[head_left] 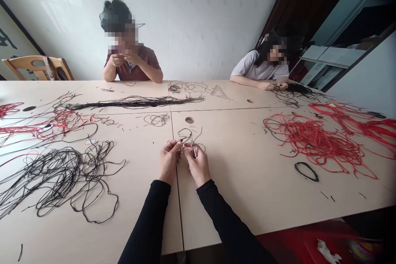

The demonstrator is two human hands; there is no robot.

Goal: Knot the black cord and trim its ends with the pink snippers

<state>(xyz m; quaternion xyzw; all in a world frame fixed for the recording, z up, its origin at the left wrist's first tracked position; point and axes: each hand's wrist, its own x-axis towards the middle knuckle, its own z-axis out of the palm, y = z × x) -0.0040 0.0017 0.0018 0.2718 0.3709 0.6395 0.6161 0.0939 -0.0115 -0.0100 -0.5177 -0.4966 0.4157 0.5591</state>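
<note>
Hands [168, 161] hold cord [185, 129], tool [193, 147] — boxes [342, 55] on shelf [328, 63]

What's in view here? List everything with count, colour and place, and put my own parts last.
Tabletop: one, pale, beneath everything
Loose cord heap: one, black, near left
Long cord bundle: one, black, far left of centre
Red cord heaps: at least two, red, right and left
Cord ring: one, black, right
Triangular object: one, clear, far centre
Chair: one, brown, far left
Seated people: two, maroon and pale tops, across the table
Wall: one, whitish, behind
Thin tool: one, metallic, right grip
Held cord: count unclear, black, centre
Left grip: one, bare, centre
Right grip: one, bare, centre
Sleeves: two, black, forearms
</note>
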